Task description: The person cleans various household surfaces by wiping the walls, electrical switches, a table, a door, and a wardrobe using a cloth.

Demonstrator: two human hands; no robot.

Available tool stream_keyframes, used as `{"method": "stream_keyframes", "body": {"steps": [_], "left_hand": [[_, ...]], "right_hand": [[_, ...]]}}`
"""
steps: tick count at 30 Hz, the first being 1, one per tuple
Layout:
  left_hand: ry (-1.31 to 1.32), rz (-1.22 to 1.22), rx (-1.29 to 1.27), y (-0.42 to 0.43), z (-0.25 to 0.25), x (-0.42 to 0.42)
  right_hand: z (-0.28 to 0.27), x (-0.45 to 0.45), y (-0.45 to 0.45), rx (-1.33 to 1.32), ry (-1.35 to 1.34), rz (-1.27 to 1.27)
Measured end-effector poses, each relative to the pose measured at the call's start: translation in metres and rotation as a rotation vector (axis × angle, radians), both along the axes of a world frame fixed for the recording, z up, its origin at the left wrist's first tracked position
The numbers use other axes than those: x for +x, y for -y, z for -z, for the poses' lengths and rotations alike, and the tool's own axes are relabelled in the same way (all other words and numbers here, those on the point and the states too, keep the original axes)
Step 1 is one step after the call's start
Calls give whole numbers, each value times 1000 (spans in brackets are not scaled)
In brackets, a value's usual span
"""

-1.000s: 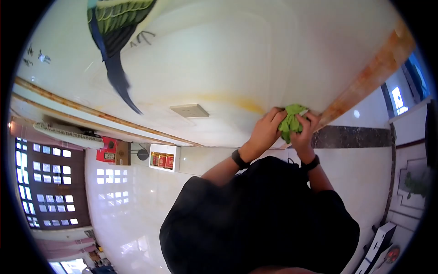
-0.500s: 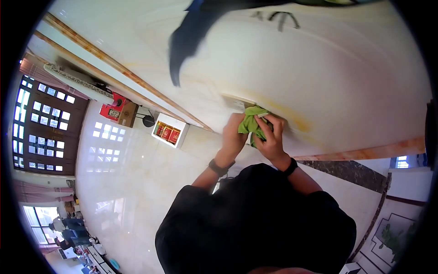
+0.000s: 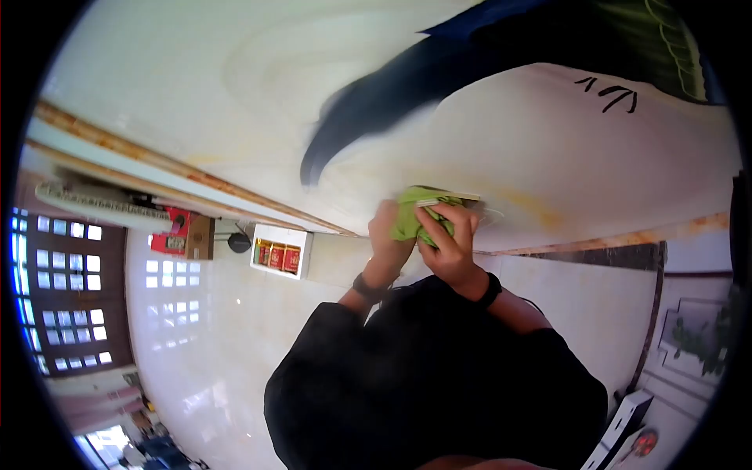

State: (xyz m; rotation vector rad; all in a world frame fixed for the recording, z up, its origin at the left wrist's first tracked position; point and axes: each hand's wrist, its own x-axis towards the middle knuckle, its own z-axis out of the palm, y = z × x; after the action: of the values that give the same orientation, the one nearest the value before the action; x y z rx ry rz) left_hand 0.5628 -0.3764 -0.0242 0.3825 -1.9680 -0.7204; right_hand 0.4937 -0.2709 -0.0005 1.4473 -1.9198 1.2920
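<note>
Two hands are brought together at one green cloth (image 3: 405, 222). By the right hand (image 3: 453, 254) the cloth is clasped, with its fingers bent over the folds; the left hand (image 3: 389, 239) is set against the left side, its fingers too hidden for their grip to be told. The cloth is placed low on the wall (image 3: 258, 117), over a pale plate (image 3: 468, 196), of which only the far right edge is left uncovered. The work is judged to be under way at this plate; a yellow streak (image 3: 529, 205) to the right is not covered, and how much wall has been gone over cannot be read. No clear long axis is offered by the crumpled cloth; its far edge is laid roughly left to right, angled toward the plate's bare edge. Farther out, a painted dark tail (image 3: 376, 113) is seen beyond the hands, and a white box (image 3: 304, 252) of red packages to the left.
</note>
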Motion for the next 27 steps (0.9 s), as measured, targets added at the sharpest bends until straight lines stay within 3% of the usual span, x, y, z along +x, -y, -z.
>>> {"method": "stream_keyframes", "body": {"steps": [2,6,11,12,18,27], "left_hand": [[-105,50,-19,8,5,0],[147,153,-91,15,0,7],[97,345,-260,8,-9,-11],[225,346,-240,6,0,-8],[150,363,-126,24,29,7],[199,110,111,98,34,71]], "right_hand": [[-8,3,8,-10,-40,15],[5,-7,-5,0,-136,104],[45,-19,-35,-36,17,208],[50,-18,-36,-30,43,208],[66,2,-18,35,46,280],[31,53,87,79,58,15]]}}
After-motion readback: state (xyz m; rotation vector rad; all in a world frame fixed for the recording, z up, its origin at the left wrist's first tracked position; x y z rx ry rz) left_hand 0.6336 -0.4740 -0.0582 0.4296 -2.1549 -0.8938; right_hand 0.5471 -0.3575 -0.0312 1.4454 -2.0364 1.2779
